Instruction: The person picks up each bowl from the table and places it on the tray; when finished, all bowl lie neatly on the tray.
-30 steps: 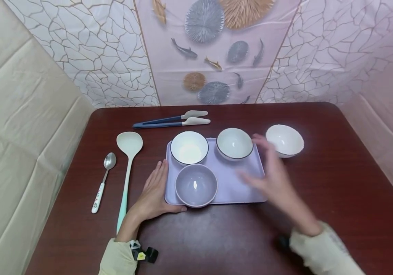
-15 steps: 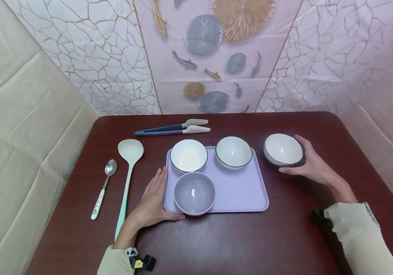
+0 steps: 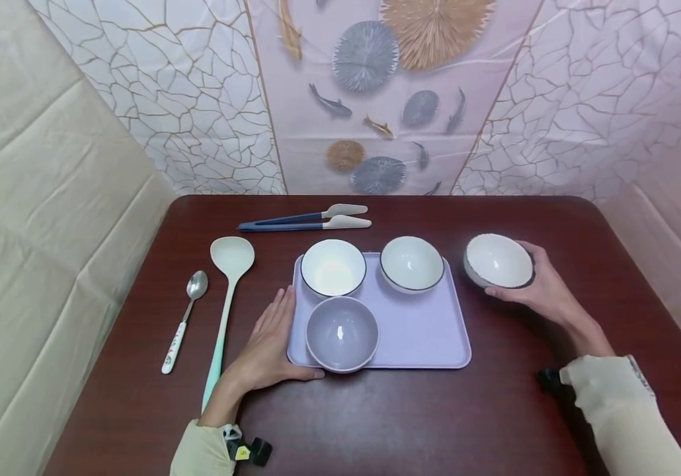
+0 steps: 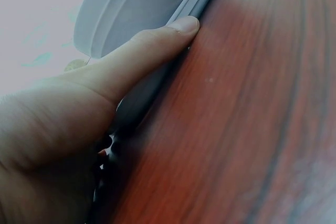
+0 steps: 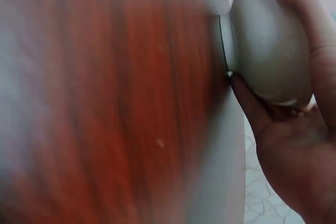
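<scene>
My right hand (image 3: 555, 301) grips a white bowl (image 3: 498, 260) with a scalloped rim, right of the tray. Thumb and fingers span its sides; in the right wrist view the bowl (image 5: 273, 40) shows its pale outside between them. I cannot tell whether its base touches the table. My left hand (image 3: 266, 344) rests with straight fingers along the left edge of the lilac tray (image 3: 418, 337), its thumb (image 4: 157, 43) against the front edge. On the tray are a grey-purple bowl (image 3: 342, 334) overhanging the front edge and two dark-rimmed white bowls (image 3: 333, 268), one at back left, one at back right.
Blue-handled tongs (image 3: 305, 220) lie behind the tray. Left of my left hand lie a long ladle (image 3: 230, 264) with a mint handle and a small metal spoon (image 3: 186, 320) with a white handle. Patterned cloth (image 3: 370, 99) hangs beyond the table's back edge.
My right hand has moved from the tray's right side to the scalloped white bowl and taken hold of it. My left hand has stayed at the tray. The head view has shifted slightly.
</scene>
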Available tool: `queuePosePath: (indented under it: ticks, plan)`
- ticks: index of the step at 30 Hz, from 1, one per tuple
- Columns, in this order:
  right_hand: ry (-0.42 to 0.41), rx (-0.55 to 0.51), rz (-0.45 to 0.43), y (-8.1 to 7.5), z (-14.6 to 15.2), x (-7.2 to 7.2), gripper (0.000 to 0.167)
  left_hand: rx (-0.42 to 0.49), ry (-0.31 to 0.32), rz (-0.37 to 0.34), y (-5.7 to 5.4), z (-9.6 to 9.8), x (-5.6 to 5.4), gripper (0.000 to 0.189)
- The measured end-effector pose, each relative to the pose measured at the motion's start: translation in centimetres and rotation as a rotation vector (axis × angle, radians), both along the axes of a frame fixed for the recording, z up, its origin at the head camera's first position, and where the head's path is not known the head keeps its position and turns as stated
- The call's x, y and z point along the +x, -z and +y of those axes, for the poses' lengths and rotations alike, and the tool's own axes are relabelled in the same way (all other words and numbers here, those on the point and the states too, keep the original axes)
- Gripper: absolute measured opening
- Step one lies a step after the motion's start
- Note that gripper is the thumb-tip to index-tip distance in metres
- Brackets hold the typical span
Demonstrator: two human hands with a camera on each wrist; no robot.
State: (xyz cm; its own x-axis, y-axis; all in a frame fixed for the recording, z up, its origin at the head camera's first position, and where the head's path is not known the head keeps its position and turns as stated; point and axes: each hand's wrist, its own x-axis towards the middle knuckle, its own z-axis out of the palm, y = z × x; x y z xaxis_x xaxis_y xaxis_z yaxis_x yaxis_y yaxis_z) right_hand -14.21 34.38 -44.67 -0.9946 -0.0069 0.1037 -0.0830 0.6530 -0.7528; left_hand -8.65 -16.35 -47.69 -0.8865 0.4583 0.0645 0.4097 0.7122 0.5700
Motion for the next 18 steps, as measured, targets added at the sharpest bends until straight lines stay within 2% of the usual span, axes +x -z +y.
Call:
queuePosePath:
  ticks: [6, 9, 13, 18]
  plan:
    - [0.111, 0.009, -0.004, -1.3, -1.3, 0.5, 0.113, 0.001, -0.001, -0.011, -0.1, 0.0, 0.0, 0.144]
    - [0.135, 0.006, -0.01, -2.1, -2.1, 1.1, 0.116, -0.003, -0.003, -0.014, -0.1, -0.1, 0.0, 0.144]
    - [0.151, -0.004, -0.006, -2.9, -4.0, 3.0, 0.119, 0.004, 0.002, -0.02, -0.1, 0.0, 0.0, 0.143]
    - [0.119, -0.038, 0.015, -3.4, -7.5, 6.1, 0.119, -0.001, 0.002, -0.022, -0.1, 0.1, -0.2, 0.143]
